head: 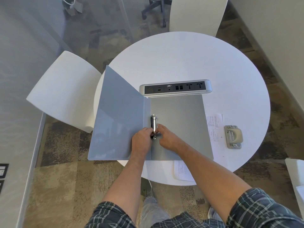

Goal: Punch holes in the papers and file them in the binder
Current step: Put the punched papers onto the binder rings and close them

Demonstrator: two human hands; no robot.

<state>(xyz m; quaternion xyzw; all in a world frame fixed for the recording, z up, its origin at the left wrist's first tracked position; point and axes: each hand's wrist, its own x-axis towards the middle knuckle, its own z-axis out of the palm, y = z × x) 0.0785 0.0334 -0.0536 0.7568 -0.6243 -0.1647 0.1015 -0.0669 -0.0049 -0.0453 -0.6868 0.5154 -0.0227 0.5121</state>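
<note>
A grey binder [179,116] lies open on the round white table [181,60], its left cover [118,116] tilted up over the table's edge. Its chrome ring mechanism [154,123] runs along the spine. My left hand [142,140] and my right hand [166,137] both pinch the lower ring of the mechanism from either side. Printed papers [213,127] stick out from under the binder's right edge, and another sheet [182,171] pokes out at the near edge. A grey hole punch [233,137] sits on the papers to the right.
A socket strip [175,88] is set in the table just behind the binder. White chairs stand at the left [65,89] and at the far side [197,15]. Carpet floor surrounds the table; another white surface [296,175] shows at the right edge.
</note>
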